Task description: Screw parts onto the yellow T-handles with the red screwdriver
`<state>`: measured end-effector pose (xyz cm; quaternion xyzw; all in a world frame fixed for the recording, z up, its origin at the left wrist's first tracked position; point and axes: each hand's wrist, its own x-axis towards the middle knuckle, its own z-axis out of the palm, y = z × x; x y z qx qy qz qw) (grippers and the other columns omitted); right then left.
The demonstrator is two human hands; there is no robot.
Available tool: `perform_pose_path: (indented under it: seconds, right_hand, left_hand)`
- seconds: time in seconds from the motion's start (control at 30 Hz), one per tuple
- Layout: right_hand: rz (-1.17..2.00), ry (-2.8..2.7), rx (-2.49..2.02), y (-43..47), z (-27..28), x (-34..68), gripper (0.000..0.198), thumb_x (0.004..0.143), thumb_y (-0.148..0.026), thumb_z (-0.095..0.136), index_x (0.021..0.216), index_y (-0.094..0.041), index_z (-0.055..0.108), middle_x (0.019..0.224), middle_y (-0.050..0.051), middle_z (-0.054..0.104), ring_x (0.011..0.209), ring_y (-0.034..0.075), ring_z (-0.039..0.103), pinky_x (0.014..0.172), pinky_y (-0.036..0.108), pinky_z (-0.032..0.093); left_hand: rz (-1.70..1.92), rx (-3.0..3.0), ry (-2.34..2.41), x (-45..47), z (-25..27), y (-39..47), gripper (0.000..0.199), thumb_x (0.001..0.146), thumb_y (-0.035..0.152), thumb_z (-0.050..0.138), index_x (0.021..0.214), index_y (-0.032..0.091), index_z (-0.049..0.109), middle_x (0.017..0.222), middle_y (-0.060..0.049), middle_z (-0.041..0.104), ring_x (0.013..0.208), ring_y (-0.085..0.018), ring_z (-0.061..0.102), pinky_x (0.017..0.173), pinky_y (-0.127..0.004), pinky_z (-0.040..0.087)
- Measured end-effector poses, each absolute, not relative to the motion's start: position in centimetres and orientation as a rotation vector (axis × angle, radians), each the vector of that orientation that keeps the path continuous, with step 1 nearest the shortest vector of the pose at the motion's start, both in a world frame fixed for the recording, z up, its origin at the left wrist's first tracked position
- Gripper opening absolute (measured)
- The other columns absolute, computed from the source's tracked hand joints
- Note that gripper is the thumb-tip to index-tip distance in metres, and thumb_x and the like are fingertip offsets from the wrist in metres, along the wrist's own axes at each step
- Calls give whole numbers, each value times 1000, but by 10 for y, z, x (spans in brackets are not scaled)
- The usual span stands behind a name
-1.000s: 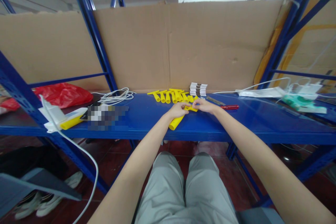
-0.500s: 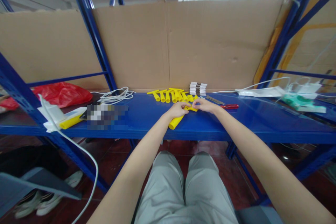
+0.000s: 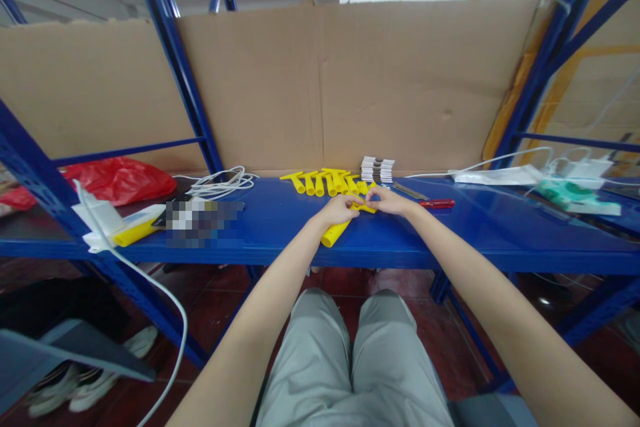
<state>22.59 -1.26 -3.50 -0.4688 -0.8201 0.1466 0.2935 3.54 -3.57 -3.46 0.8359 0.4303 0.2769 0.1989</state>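
Near the front edge of the blue table lies a yellow T-shaped plastic handle point(image 3: 334, 233), its round hollow end toward me. My left hand point(image 3: 340, 209) is closed over its upper part and covers much of it. At the crosspiece end, my right hand point(image 3: 384, 201) has its thumb and forefinger pinched together. Whatever is between those fingertips is too small to make out. Just beyond my hands lie several more yellow T-shaped handles point(image 3: 320, 184) in a row, and a stack of small white packs point(image 3: 377, 169) with dark middles stands behind.
A red-handled tool point(image 3: 437, 203) and thin metal strips point(image 3: 411, 191) lie right of my hands. White cable point(image 3: 225, 180) and a red plastic bag point(image 3: 117, 180) are at left. A green-and-white bundle point(image 3: 575, 197) lies at right. A cardboard wall point(image 3: 350, 80) closes the back.
My right fingers have shifted very slightly at the crosspiece end. My left hand and the handle under it stay in place.
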Motion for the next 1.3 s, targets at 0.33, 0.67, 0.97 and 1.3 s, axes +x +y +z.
perform_pose_path:
  seconds: [0.33, 0.67, 0.97, 1.3]
  right_hand:
    - [753, -1873, -1278, -9, -40, 230, 26, 66, -25, 64, 92, -19, 61, 99, 3, 64, 90, 16, 57, 81, 28, 45]
    - [741, -1964, -1182, -15, -33, 236, 11, 63, -28, 65, 66, -17, 64, 73, -1, 62, 74, 14, 54, 74, 27, 43]
    - [707, -1992, -1164, -10, -36, 236, 13, 67, -30, 64, 70, -17, 64, 74, -1, 63, 73, 14, 55, 74, 28, 45]
    - [820, -1796, -1152, -9, -36, 234, 14, 63, -17, 65, 74, -18, 57, 73, -2, 61, 68, 11, 54, 69, 25, 45]
  left_hand:
    - [833, 2351, 1092, 36, -37, -34, 39, 72, 11, 60, 109, 17, 70, 114, -5, 69, 100, -19, 62, 94, -32, 45]
    - [839, 2353, 1060, 37, -37, -32, 40, 72, 11, 60, 111, 11, 68, 114, -10, 68, 99, -20, 62, 93, -34, 45]
    - [831, 2346, 1043, 36, -36, -33, 38, 72, 8, 59, 108, 15, 69, 113, -6, 69, 100, -18, 62, 95, -33, 44]
    - [843, 2336, 1096, 36, -34, -37, 38, 72, 8, 60, 109, 15, 70, 109, -6, 71, 94, -18, 63, 90, -33, 47]
